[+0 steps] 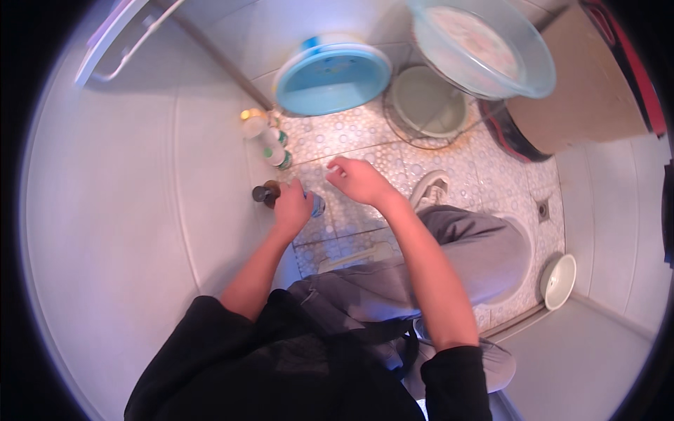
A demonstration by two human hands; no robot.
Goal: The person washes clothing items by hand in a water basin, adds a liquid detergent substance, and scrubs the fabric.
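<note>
My left hand (293,206) is closed around a bottle with a blue label (317,204), low by the left wall. A brown bottle with a dark cap (269,193) shows on the hand's other side. My fingers hide the space between, so I cannot tell whether these are two bottles or one. To the right, my right hand (357,179) hangs above the tiled floor (358,221) with curled fingers. Something small and pale (335,169) shows at its fingertips, too blurred to name. Several white and green bottles (276,152) stand along the wall beyond my left hand.
A blue plastic basin (334,87) leans at the far wall. Beside it, a pale green basin (429,102) sits low in a wire rack, under a clear basin (532,68). A cardboard box (584,100) stands far right. A small white bowl (558,282) and floor drain (543,209) lie right.
</note>
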